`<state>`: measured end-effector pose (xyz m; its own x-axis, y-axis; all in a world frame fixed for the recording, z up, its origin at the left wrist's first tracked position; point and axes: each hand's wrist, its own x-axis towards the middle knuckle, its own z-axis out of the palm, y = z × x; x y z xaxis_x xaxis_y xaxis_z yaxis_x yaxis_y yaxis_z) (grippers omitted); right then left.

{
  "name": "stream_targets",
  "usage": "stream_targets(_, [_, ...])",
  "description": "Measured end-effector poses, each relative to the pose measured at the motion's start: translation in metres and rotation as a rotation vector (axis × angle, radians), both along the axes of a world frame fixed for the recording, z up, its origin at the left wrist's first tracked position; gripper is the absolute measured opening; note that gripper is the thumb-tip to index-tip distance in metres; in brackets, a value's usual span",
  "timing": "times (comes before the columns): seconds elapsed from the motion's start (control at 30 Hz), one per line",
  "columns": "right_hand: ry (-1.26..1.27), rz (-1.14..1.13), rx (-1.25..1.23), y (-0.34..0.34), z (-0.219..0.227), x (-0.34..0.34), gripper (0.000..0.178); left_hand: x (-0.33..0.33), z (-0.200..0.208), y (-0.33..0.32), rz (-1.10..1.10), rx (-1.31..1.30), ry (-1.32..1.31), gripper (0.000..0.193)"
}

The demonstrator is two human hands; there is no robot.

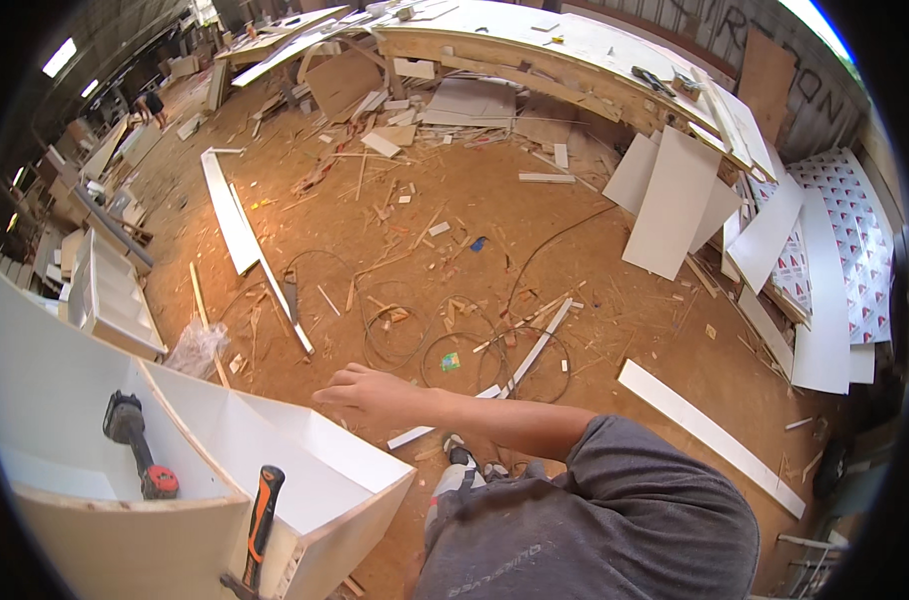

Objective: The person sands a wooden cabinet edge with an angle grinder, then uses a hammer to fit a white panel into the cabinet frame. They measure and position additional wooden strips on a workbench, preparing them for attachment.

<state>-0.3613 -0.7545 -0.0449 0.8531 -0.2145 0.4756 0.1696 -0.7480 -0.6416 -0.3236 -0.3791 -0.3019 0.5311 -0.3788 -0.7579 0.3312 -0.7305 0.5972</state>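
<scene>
My right hand (pixel 353 392) reaches across to the left with the arm stretched out. Its fingers are loosely extended, and nothing shows in them. Just beyond the fingertips stands a white box-like cabinet (pixel 320 450) with bare wooden edges and open compartments. A black and red cordless power tool (pixel 140 450) leans inside its left compartment. At the cabinet's near edge, a hammer (pixel 263 520) with an orange and black handle stands handle up, its head low against the wood. My left hand is out of view; only a sliver of skin shows beside my shirt.
Sawdust, offcuts and a looped cable (pixel 565 375) litter the brown floor. Long white strips (pixel 710 435) lie at right and far left. A workbench (pixel 535 55) spans the back, with white panels (pixel 675 205) leaning on it. Clear plastic (pixel 199 347) lies beyond the cabinet.
</scene>
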Motion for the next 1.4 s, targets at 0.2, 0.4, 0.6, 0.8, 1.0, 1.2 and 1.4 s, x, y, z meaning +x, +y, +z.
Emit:
stream_targets(0.2, [0.796, -0.917, 0.319, -0.096, -0.199, -0.237, 0.036, 0.111, 0.012, -0.125, -0.117, -0.059, -0.088, 0.021])
stream_targets(0.4, [1.096, -1.557, 0.771, 0.043, -0.290, -0.448, 0.025, 0.192, 0.032, -0.196, -0.117, -0.108, -0.155, 0.021])
stream_targets(0.6, [1.092, -1.246, 1.485, 0.054, -0.306, -0.401, 0.034, 0.189, 0.021, -0.183, -0.061, -0.003, -0.091, 0.023])
stream_targets(0.8, [0.739, -1.033, 1.193, -0.176, -0.280, -0.294, 0.042, 0.130, -0.001, -0.228, -0.052, 0.111, 0.029, 0.024])
stream_targets(1.0, [0.539, -0.963, 0.984, -0.406, -0.267, -0.256, 0.044, 0.060, -0.015, -0.377, -0.063, 0.133, 0.085, 0.026])
stream_targets(1.2, [0.794, -0.890, 0.896, -0.547, -0.261, -0.332, 0.041, 0.032, 0.001, -0.596, -0.108, 0.047, 0.020, 0.029])
stream_targets(1.4, [0.453, -1.259, 1.012, -0.639, -0.252, -0.448, 0.037, 0.043, 0.016, -0.804, -0.292, -0.073, -0.087, 0.033])
